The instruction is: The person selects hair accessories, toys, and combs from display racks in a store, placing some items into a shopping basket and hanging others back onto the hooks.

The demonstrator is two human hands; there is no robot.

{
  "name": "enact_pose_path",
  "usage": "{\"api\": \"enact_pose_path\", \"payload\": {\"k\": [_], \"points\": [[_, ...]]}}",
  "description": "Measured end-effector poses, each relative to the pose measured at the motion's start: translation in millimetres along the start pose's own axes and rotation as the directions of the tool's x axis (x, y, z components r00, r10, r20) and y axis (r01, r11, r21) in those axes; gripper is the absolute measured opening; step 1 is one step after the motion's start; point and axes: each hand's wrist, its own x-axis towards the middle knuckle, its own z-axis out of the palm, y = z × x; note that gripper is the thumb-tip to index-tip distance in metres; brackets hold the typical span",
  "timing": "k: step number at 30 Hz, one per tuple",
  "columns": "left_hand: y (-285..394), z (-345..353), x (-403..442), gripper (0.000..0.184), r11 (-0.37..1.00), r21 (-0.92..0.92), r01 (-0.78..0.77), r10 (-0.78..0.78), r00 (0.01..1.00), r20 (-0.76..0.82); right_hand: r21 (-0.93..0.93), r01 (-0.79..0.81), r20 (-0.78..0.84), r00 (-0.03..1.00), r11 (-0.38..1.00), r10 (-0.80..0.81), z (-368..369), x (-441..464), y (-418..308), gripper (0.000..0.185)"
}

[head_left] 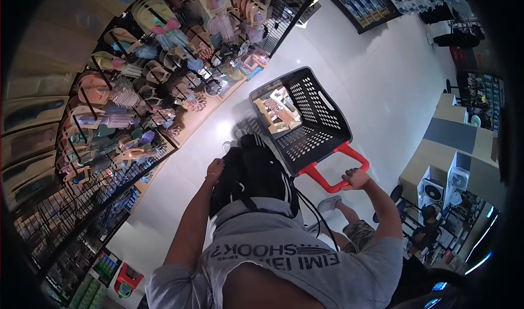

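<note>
My right hand (356, 179) is wrapped round the red handle (327, 188) of a black shopping basket. The basket (319, 99) has perforated sides and stands tilted ahead of me on the right. Inside it lies a flat item with a printed picture (279, 110), its kind unclear. My left hand (215, 170) hangs beside my black trousers (254, 172), fingers curled in, with nothing visible in it. A thin band circles that wrist.
On the left, a wire rack (114, 99) holds many hairbrushes and combs on hooks. Pale glossy floor (382, 79) stretches ahead. Boxes and fans (445, 186) stand at right. Another person's leg (349, 221) is close behind the basket handle. A red basket (128, 279) sits lower left.
</note>
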Motion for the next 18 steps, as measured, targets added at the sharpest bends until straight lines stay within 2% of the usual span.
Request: {"api": "enact_pose_path", "payload": {"k": [1,3,4,5,6,7,8,9,10,11,12,16,18], "points": [[7,5,4,0.026,1.000,0.016,0.003,-0.004,1.000,0.020,0.015,-0.016,-0.006,1.000,1.000,0.017,-4,-10,-4,0.050],[8,12,9,0.026,0.999,0.030,0.011,-0.013,0.999,0.042,-0.020,-0.142,-0.333,0.934,0.990,0.127,-14,-23,-12,0.058],[3,17,14,0.026,1.000,0.021,-0.013,0.012,0.999,0.052,0.119,-0.280,-0.334,0.892,0.953,0.304,-5,-29,-22,0.063],[2,20,15,0.026,0.999,0.010,-0.036,0.035,0.997,0.062,0.125,-0.285,-0.329,0.892,0.950,0.311,6,-26,-34,0.063],[2,20,16,0.026,0.999,0.015,-0.034,0.033,0.997,0.067,0.276,-0.521,-0.545,0.607,0.807,0.578,19,-16,-46,0.064],[8,22,14,0.026,1.000,0.000,-0.010,0.010,0.997,0.073,0.473,-0.644,-0.651,0.204,0.601,0.731,33,-8,-51,0.068],[12,23,12,0.026,1.000,-0.017,0.014,-0.013,0.997,0.077,0.611,-0.636,-0.590,0.031,0.471,0.807,44,2,-53,0.073],[15,24,10,0.026,1.000,-0.014,0.018,-0.017,0.997,0.077,0.612,-0.636,-0.587,0.033,0.470,0.809,54,6,-51,0.073],[18,25,9,0.026,1.000,-0.022,0.021,-0.019,0.997,0.080,0.987,-0.144,-0.087,-0.103,0.071,0.991,54,14,-52,0.073],[19,24,11,0.026,0.999,-0.031,0.021,-0.019,0.997,0.080,0.825,0.380,0.427,0.067,-0.419,0.902,49,25,-54,0.075],[19,23,11,0.026,0.999,-0.031,0.020,-0.018,0.997,0.074,0.904,0.339,0.272,0.008,-0.259,0.962,42,37,-56,0.067],[19,15,14,0.026,0.999,-0.040,-0.001,0.003,0.998,0.065,0.926,0.278,0.268,-0.009,-0.255,0.963,35,44,-46,0.058],[22,10,11,0.026,0.998,-0.056,0.008,-0.005,0.998,0.055,0.955,0.287,0.106,-0.096,-0.074,0.990,35,45,-44,0.055]]}}
